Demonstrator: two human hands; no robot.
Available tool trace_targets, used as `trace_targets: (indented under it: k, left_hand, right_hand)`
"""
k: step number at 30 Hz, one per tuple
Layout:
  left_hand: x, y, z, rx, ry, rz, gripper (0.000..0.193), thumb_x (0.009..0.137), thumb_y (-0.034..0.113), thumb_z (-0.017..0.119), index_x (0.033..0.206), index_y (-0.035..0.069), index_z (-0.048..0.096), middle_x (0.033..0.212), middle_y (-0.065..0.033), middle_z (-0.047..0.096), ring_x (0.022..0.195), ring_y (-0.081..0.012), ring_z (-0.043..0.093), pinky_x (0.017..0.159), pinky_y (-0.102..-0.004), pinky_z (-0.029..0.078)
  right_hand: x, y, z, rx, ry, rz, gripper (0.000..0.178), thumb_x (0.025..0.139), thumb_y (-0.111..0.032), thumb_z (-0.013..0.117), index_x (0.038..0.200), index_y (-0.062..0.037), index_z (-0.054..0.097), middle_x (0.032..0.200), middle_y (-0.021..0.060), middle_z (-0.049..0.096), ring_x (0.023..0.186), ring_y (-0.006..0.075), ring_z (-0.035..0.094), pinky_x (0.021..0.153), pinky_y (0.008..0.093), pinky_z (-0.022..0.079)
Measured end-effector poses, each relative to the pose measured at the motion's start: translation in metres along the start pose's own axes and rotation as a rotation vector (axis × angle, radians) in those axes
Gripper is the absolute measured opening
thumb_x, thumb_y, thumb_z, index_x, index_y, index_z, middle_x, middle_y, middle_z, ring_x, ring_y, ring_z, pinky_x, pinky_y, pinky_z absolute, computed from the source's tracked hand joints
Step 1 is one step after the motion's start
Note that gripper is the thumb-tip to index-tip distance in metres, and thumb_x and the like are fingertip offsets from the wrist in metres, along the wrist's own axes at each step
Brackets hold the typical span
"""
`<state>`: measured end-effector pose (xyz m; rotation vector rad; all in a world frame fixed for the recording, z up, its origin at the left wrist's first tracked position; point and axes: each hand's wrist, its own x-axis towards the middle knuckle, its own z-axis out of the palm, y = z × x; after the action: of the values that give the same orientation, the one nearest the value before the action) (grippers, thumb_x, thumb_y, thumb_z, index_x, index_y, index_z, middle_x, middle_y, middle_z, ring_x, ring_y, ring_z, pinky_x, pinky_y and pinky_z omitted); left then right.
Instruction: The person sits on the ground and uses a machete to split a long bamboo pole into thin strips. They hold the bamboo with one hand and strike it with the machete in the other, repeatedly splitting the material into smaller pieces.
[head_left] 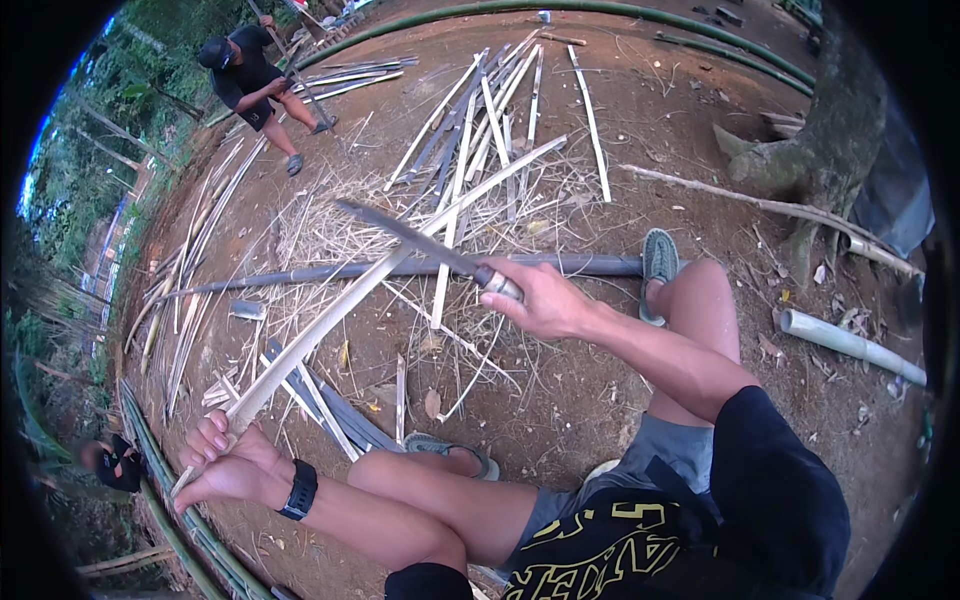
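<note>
My left hand (235, 460), with a dark watch on its wrist, is wrapped round the lower end of a long pale bamboo strip (345, 303). The strip slants up and away to the right, its far end above the heap of split bamboo. In my right hand (545, 298) is a machete (420, 240), gripped by its handle. Its dark blade points to the far left and crosses over the strip near the middle; I cannot tell whether they touch. Beneath both lies a long dark bamboo pole (560, 265) on the ground, with one of my sandals (660, 262) against its right end.
Split bamboo strips (490, 110) and pale shavings (330, 215) litter the brown dirt ahead. A person in dark clothes (255, 85) stands at the far left holding a pole. A tree trunk (845, 130) and a cut bamboo tube (850, 347) are at right. Green bamboo poles (170, 490) lie at left.
</note>
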<state>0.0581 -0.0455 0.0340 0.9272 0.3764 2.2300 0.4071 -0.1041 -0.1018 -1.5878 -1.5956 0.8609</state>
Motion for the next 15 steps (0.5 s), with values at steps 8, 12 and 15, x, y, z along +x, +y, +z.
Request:
trace_targets:
  k: [8,12,15]
  left_hand:
    - [0.015,0.020,-0.040,-0.054,-0.123,-0.042,0.072,0.076,0.085,0.031,0.064,0.014,0.035,0.059,0.0006,0.030,0.054,-0.0138,0.031,0.061,-0.0300,0.035]
    - [0.014,0.024,-0.035,-0.098,-0.156,-0.054,0.071,0.077,0.085,0.030,0.063,0.015,0.032,0.059,0.0002,0.029,0.054,-0.0140,0.030,0.060,-0.0304,0.034]
    - [0.016,0.029,-0.040,-0.092,-0.180,-0.071,0.072,0.077,0.085,0.028,0.063,0.015,0.031,0.059,-0.0001,0.029,0.055,-0.0147,0.031,0.060,-0.0306,0.034]
  right_hand:
    - [0.026,0.048,-0.006,-0.032,0.044,0.181,0.046,0.095,-0.038,0.058,0.127,-0.0058,0.053,0.070,0.0103,0.062,0.060,0.0215,0.062,0.060,0.0410,0.052]
    - [0.022,0.030,-0.009,-0.053,0.044,0.126,0.042,0.096,-0.037,0.057,0.124,-0.0063,0.054,0.070,0.0104,0.062,0.060,0.0216,0.062,0.063,0.0424,0.053]
    - [-0.010,-0.003,0.010,0.019,-0.058,-0.244,0.047,0.095,-0.037,0.058,0.131,-0.0095,0.049,0.071,0.0119,0.063,0.061,0.0243,0.064,0.063,0.0435,0.053]
